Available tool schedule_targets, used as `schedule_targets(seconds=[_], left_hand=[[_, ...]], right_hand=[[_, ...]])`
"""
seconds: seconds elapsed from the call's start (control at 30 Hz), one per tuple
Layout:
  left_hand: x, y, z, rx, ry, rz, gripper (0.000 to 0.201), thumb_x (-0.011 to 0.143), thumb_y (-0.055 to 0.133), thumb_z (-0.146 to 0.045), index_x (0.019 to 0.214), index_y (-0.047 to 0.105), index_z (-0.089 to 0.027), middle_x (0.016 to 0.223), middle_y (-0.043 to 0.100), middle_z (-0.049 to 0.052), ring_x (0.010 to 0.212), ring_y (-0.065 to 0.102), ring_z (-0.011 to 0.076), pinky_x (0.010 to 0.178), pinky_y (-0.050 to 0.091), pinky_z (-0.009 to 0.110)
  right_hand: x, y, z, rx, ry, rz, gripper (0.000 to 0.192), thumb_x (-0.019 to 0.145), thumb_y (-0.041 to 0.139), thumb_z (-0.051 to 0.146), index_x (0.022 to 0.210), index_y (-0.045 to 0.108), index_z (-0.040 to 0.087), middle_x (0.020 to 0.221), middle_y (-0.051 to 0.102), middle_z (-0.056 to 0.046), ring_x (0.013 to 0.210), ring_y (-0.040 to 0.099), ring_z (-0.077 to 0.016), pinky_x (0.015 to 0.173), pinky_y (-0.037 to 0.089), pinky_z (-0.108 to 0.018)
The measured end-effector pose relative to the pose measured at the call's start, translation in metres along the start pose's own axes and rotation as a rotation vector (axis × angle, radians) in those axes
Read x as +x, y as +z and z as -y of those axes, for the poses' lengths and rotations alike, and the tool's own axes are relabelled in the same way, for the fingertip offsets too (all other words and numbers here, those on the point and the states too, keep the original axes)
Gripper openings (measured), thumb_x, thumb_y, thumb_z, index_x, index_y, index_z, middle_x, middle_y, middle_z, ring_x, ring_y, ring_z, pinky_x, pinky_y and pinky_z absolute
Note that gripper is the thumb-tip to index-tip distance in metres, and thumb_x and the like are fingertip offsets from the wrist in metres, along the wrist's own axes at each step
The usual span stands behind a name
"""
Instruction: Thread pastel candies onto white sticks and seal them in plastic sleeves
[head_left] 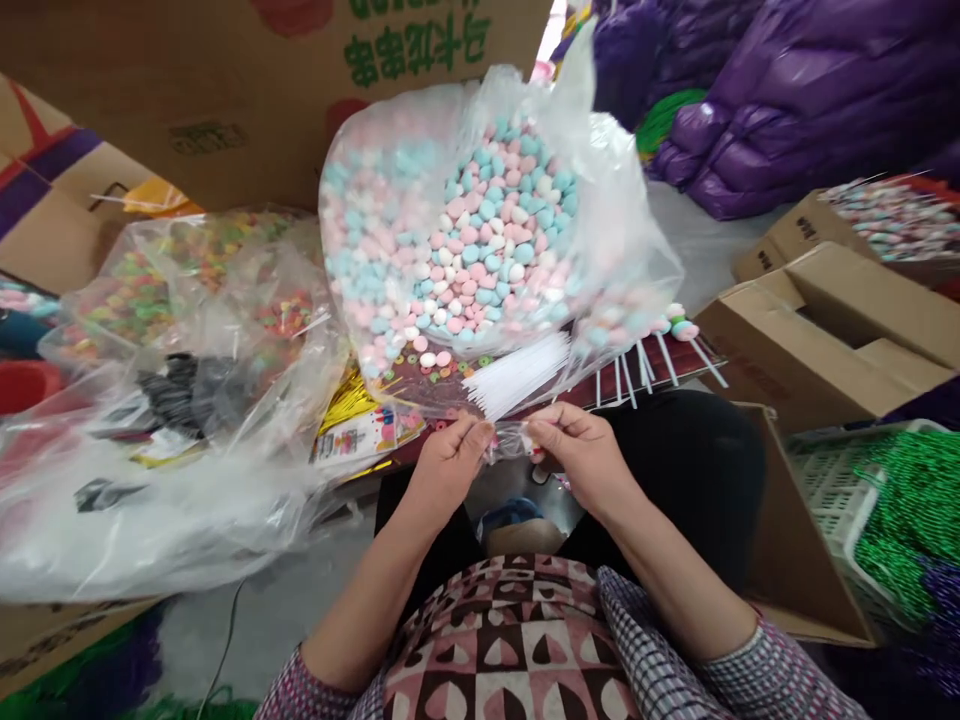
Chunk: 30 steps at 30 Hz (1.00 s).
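My left hand (450,458) and my right hand (576,452) meet above my lap, both pinching a small clear plastic wrapper (512,438) between their fingertips. A bundle of white sticks (519,374) lies just beyond my fingers. Behind it stands a big open clear bag of pink, blue and white candies (480,235). What sits inside the small wrapper is hidden by my fingers.
Several finished candy sticks (660,345) lie right of the bundle. Clear bags of mixed coloured candies (172,290) sit at left. Cardboard boxes (832,330) stand at right, a white crate with green strands (892,500) beside them, purple bags (787,90) behind.
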<state>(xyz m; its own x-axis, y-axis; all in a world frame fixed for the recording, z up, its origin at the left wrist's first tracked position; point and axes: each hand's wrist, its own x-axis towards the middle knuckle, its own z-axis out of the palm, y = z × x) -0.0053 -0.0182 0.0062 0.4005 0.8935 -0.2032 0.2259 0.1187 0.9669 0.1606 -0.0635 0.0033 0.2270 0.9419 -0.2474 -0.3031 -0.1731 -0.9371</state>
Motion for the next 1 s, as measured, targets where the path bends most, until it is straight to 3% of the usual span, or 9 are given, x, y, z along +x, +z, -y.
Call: schedule_targets(seconds=[0.17, 0.3, 0.37, 0.47, 0.57, 0.63, 0.8, 0.87, 1.0], left_hand=[[0.002, -0.002, 0.006, -0.125, -0.104, 0.093, 0.047, 0.083, 0.057, -0.062, 0.070, 0.051, -0.017, 0.052, 0.045, -0.006, 0.043, 0.027, 0.0047, 0.044, 0.018, 0.021], [0.003, 0.001, 0.005, -0.164, -0.162, 0.215, 0.048, 0.075, 0.068, -0.062, 0.070, 0.055, -0.016, 0.055, 0.054, -0.003, 0.042, 0.029, 0.0034, 0.043, 0.019, 0.020], [0.004, 0.003, 0.006, -0.133, -0.173, 0.207, 0.053, 0.075, 0.064, -0.066, 0.064, 0.054, -0.015, 0.051, 0.050, -0.003, 0.042, 0.030, 0.0039, 0.042, 0.020, 0.020], [0.006, 0.007, 0.004, -0.076, -0.153, 0.207, 0.058, 0.079, 0.055, -0.070, 0.061, 0.054, -0.015, 0.046, 0.045, -0.004, 0.042, 0.034, 0.0051, 0.045, 0.028, 0.021], [0.009, 0.010, -0.003, -0.051, -0.115, 0.245, 0.050, 0.079, 0.060, -0.066, 0.075, 0.060, -0.016, 0.051, 0.049, -0.004, 0.047, 0.044, 0.0073, 0.052, 0.036, 0.021], [0.011, 0.012, -0.010, -0.039, -0.103, 0.230, 0.046, 0.076, 0.065, -0.062, 0.085, 0.063, -0.017, 0.057, 0.052, -0.004, 0.050, 0.046, 0.0078, 0.050, 0.034, 0.020], [0.017, 0.017, -0.012, -0.025, -0.052, 0.134, 0.042, 0.079, 0.064, -0.059, 0.075, 0.063, -0.017, 0.053, 0.050, -0.004, 0.045, 0.037, 0.0057, 0.045, 0.027, 0.019], [0.019, 0.016, -0.007, -0.086, -0.045, 0.067, 0.040, 0.080, 0.065, -0.057, 0.078, 0.065, -0.017, 0.054, 0.053, -0.003, 0.046, 0.039, 0.0056, 0.047, 0.029, 0.019], [0.022, 0.010, -0.002, -0.265, -0.091, -0.061, 0.039, 0.071, 0.076, -0.052, 0.085, 0.071, -0.016, 0.060, 0.058, -0.001, 0.053, 0.047, 0.0067, 0.049, 0.035, 0.018]], right_hand=[[0.002, -0.006, 0.000, -0.289, -0.154, -0.067, 0.039, 0.081, 0.067, 0.049, 0.057, 0.056, 0.021, 0.047, 0.053, 0.003, 0.049, 0.051, -0.0108, 0.052, 0.043, -0.023], [0.005, -0.013, 0.006, -0.375, -0.357, -0.108, 0.043, 0.084, 0.063, 0.052, 0.055, 0.055, 0.020, 0.060, 0.061, -0.002, 0.064, 0.058, -0.0137, 0.061, 0.047, -0.025], [0.005, -0.015, 0.008, -0.389, -0.418, -0.102, 0.043, 0.085, 0.061, 0.051, 0.056, 0.057, 0.020, 0.065, 0.063, -0.003, 0.066, 0.058, -0.0139, 0.062, 0.046, -0.025], [0.004, -0.018, 0.011, -0.418, -0.401, -0.114, 0.043, 0.089, 0.057, 0.050, 0.058, 0.058, 0.020, 0.059, 0.059, 0.000, 0.061, 0.056, -0.0123, 0.057, 0.043, -0.022], [0.004, -0.022, 0.015, -0.445, -0.413, -0.119, 0.041, 0.089, 0.057, 0.047, 0.060, 0.060, 0.019, 0.054, 0.057, 0.002, 0.055, 0.053, -0.0108, 0.053, 0.041, -0.021], [0.005, -0.025, 0.019, -0.470, -0.458, -0.099, 0.037, 0.089, 0.058, 0.043, 0.061, 0.062, 0.019, 0.055, 0.058, 0.002, 0.053, 0.052, -0.0101, 0.052, 0.040, -0.021], [0.008, -0.039, 0.032, -0.583, -0.522, -0.064, 0.025, 0.088, 0.059, 0.036, 0.072, 0.070, 0.020, 0.063, 0.068, 0.001, 0.056, 0.058, -0.0108, 0.055, 0.044, -0.021], [0.011, -0.055, 0.041, -0.635, -0.515, -0.150, 0.025, 0.087, 0.058, 0.037, 0.077, 0.073, 0.021, 0.066, 0.070, 0.001, 0.057, 0.060, -0.0119, 0.056, 0.045, -0.021], [0.029, -0.114, 0.066, -0.862, -0.426, -0.541, 0.031, 0.087, 0.055, 0.042, 0.083, 0.075, 0.019, 0.069, 0.071, -0.002, 0.062, 0.063, -0.0159, 0.059, 0.045, -0.025]])
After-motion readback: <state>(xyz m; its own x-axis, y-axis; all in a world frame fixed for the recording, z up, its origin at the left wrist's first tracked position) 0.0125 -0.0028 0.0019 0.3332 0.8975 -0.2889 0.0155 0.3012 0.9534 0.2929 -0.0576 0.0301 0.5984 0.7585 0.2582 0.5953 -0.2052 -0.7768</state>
